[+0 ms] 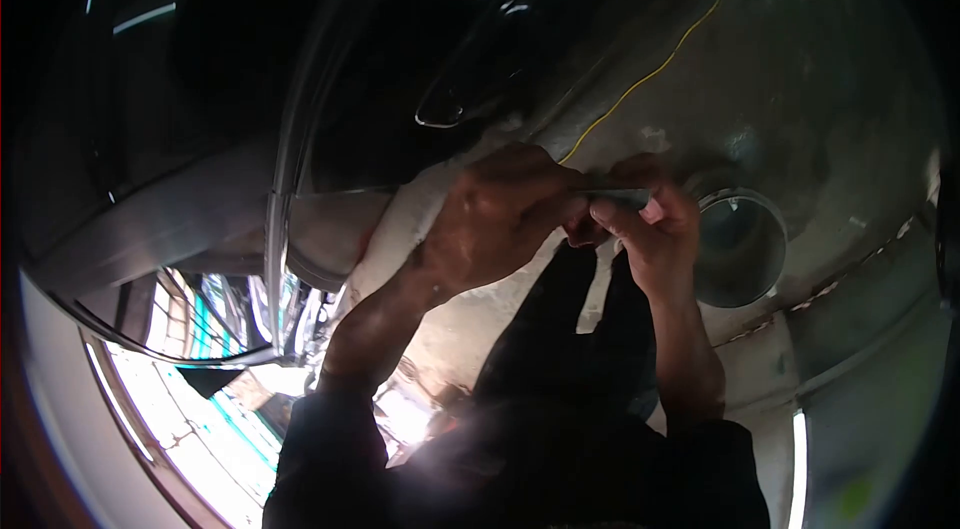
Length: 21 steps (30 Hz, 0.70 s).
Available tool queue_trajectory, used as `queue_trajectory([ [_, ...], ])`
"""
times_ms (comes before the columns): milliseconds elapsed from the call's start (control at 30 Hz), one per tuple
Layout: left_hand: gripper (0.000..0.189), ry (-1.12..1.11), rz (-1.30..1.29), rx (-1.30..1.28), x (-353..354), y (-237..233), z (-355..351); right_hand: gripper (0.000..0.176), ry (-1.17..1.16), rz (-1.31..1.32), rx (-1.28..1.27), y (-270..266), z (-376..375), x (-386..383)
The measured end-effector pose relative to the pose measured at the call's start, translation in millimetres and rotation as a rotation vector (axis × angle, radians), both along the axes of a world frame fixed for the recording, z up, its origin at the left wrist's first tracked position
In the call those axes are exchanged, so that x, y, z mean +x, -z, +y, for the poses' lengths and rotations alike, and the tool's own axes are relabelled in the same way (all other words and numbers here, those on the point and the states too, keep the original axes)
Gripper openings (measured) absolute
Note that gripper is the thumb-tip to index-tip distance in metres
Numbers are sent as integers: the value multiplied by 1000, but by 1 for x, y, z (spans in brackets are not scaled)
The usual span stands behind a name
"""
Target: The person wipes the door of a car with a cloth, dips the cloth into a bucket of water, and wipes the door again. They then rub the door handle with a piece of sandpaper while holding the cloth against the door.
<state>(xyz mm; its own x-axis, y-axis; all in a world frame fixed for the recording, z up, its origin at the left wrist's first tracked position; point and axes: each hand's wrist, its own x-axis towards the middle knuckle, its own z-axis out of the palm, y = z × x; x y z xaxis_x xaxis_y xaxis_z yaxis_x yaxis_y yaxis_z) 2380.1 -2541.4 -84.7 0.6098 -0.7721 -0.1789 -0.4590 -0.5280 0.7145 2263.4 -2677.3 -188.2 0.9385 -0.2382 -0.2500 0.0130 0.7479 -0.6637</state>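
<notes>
Both hands are raised close together near the middle of the view. My left hand (505, 214) comes from the lower left, its fingers bent and pressed together at the tips. My right hand (655, 229) comes from the lower right, with thumb and fingers pinched on a small, thin, flat piece (628, 197). The left fingertips meet the same piece at its left side. What the piece is cannot be made out. A yellow cord (655, 71) runs along the floor behind the hands.
Dark glossy car bodywork (400, 59) fills the upper left. A round container (741, 249) stands on the floor (800, 129) right of my right hand. My dark-clothed legs (545, 329) are below. Bright window light (190, 419) enters at the lower left.
</notes>
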Motion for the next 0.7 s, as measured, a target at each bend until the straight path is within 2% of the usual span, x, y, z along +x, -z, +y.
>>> queue_trajectory([
  [33,18,99,14,118,10,-14,-3,22,60,-11,17,3,5,4],
  [67,11,101,-111,124,17,-28,-11,20,119,-23,33,5,8,10],
  [100,4,104,-235,130,22,-41,-17,18,221,37,196,0,10,21],
  [133,3,98,-369,179,30,-52,-12,16,295,42,201,-2,9,34],
  [200,3,258,-846,371,52,-84,-14,12,434,63,211,2,4,57],
  [233,4,424,-1196,501,65,-100,-20,13,492,50,169,4,3,69],
  [300,9,599,-1553,400,107,-105,-1,14,597,25,80,9,3,91],
  [400,17,684,-1593,516,154,-87,18,17,698,220,-609,21,11,127],
  [433,22,665,-1596,471,161,-80,28,22,772,198,-690,25,16,140],
  [533,23,646,-1606,387,171,-73,33,22,832,206,-682,19,27,162],
  [700,31,655,-1587,376,176,-71,32,35,869,187,-862,14,38,181],
])
